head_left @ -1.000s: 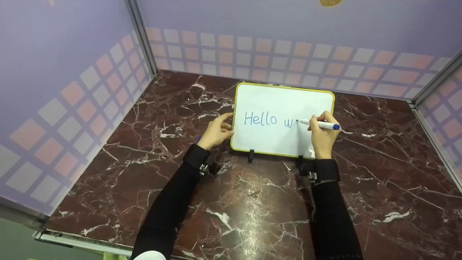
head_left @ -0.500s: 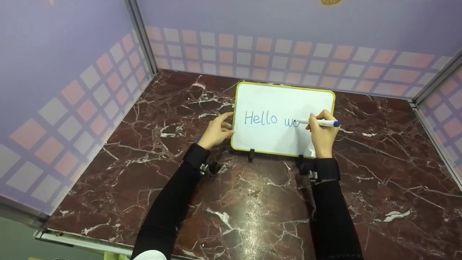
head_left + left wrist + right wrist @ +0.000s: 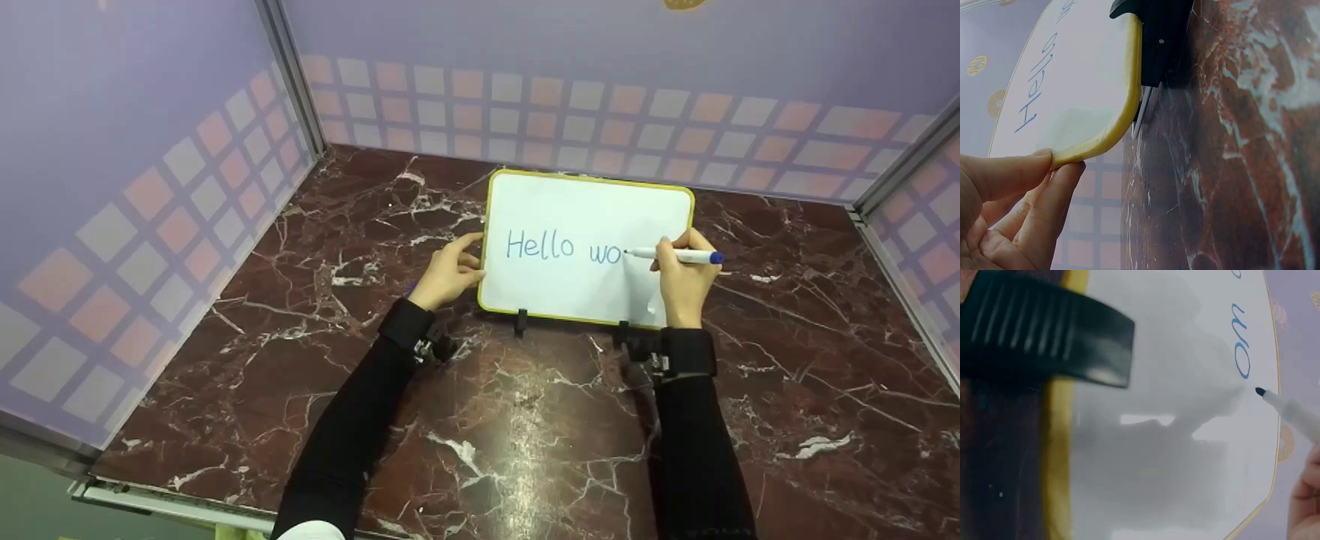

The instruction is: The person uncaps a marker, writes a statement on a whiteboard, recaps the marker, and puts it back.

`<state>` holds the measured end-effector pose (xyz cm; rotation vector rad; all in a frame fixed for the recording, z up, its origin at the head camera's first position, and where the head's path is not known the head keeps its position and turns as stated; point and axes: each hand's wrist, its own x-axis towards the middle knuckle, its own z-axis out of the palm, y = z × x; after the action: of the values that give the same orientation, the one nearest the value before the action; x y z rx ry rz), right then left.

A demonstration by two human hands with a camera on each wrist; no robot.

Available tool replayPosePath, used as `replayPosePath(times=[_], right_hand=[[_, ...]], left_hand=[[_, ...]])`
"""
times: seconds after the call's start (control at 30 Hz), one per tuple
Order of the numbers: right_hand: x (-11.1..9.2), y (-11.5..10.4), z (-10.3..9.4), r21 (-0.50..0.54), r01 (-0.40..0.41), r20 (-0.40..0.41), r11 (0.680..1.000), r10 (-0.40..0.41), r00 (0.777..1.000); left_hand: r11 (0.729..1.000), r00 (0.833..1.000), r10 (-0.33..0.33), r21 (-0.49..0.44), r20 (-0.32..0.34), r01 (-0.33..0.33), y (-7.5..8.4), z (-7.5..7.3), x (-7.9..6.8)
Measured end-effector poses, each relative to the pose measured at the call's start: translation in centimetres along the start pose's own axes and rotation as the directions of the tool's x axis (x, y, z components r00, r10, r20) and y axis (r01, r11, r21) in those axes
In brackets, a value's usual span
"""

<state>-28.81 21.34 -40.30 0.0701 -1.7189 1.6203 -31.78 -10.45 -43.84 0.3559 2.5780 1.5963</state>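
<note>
A whiteboard [image 3: 570, 289] with a yellow frame leans upright on the table, bearing "Hello wo" in blue. At its left edge, my left hand [image 3: 448, 271] pinches the frame between thumb and fingers; the left wrist view shows the thumb [image 3: 1010, 175] on the front face near a rounded corner. My right hand [image 3: 686, 281] holds a white marker [image 3: 679, 256] with a blue end, its tip beside the "o". In the right wrist view the marker's dark tip [image 3: 1261, 391] seems slightly off the board, and only part of the hand [image 3: 1306, 495] shows.
Black clips [image 3: 521, 322] support the board's lower edge; one [image 3: 1050, 332] looms large in the right wrist view. The marbled dark red table [image 3: 375, 225] meets tiled-pattern purple walls [image 3: 600, 45] at the back and sides.
An "o" has been written after the "w". My right hand has shifted slightly right with the marker. The left hand stays at the board's edge.
</note>
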Motion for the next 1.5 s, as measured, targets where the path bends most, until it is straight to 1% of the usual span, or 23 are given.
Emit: replayPosePath(times=[0.1,0.33,0.5,0.6,0.73,0.9,1.03,1.2,1.33,1.5], right_hand=[[-0.1,0.1,0.0,-0.018,0.007,0.013,1.0,-0.006,1.0],[-0.2,0.1,0.0,-0.056,0.008,0.006,0.998,-0.007,1.0],[0.0,-0.1,-0.3,-0.133,-0.014,0.028,0.991,0.018,0.999],[0.1,-0.1,-0.5,-0.156,-0.028,0.044,0.987,0.036,0.998],[0.1,0.0,-0.4,-0.119,-0.035,0.03,0.992,0.039,0.999],[0.0,0.2,-0.1,-0.023,-0.015,-0.023,1.0,0.014,1.0],[0.0,0.1,-0.1,-0.014,0.003,-0.065,1.0,-0.004,0.998],[0.3,0.1,-0.4,0.017,0.004,-0.12,1.0,-0.002,0.993],[0.4,0.6,-0.6,0.056,-0.005,-0.116,0.998,0.011,0.993],[0.4,0.9,-0.6,0.099,0.002,-0.105,0.995,0.008,0.994]], left_hand=[[1.0,1.0,0.002,-0.003,-0.002,-0.002,0.0,0.0,0.0],[1.0,1.0,0.011,0.001,0.002,-0.011,-0.1,0.0,0.1],[1.0,1.0,-0.003,0.011,0.007,0.003,0.0,-0.1,0.0],[1.0,1.0,-0.017,0.008,0.016,0.016,0.1,-0.1,-0.1],[1.0,1.0,-0.013,0.001,0.019,0.013,0.1,-0.1,-0.2],[1.0,1.0,-0.006,-0.004,0.028,0.007,0.0,-0.2,-0.3],[1.0,0.999,-0.013,-0.018,0.034,0.014,0.0,-0.2,-0.4],[1.0,1.0,-0.015,-0.014,0.027,0.015,0.0,-0.2,-0.4],[1.0,1.0,-0.015,-0.013,0.017,0.015,0.1,-0.1,-0.3],[1.0,1.0,-0.007,-0.01,0.005,0.007,0.2,0.0,-0.3]])
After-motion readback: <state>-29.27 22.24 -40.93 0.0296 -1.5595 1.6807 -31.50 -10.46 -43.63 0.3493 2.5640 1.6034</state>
